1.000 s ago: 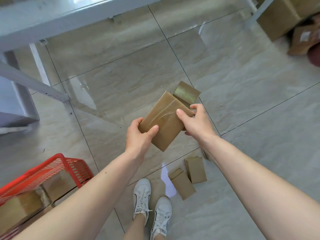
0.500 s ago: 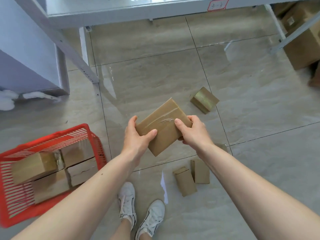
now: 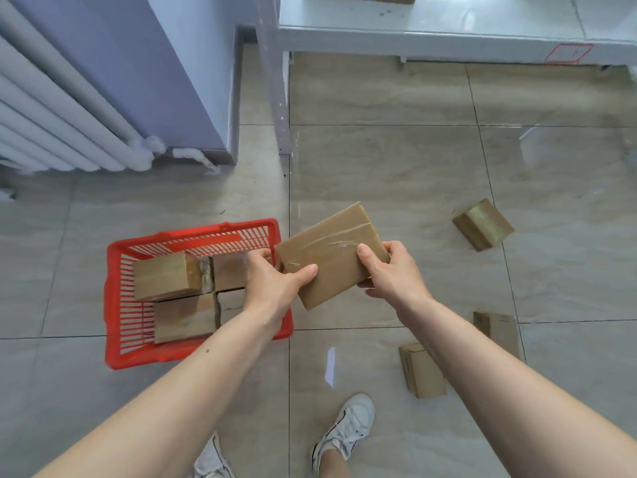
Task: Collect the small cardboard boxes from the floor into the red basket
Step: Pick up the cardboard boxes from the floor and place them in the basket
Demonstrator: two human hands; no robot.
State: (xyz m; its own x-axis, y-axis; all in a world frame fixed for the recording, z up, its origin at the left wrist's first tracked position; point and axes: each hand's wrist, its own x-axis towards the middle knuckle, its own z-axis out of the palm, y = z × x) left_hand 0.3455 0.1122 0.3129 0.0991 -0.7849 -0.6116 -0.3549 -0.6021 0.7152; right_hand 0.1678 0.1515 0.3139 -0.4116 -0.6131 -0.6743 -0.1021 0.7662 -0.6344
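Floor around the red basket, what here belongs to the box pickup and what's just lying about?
Job: held box, both hands, red basket, boxes inside, loose floor boxes.
Lying about: radiator, shelf.

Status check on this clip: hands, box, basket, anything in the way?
Left hand and right hand both grip the taped box, held beside the red basket. Four boxes already inside. Three boxes left on floor. Path to basket unobstructed.

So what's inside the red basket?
The red basket holds taped cardboard boxes packed side by side; four show. The left hand and forearm cover the right part, so more boxes could be hidden there or underneath.
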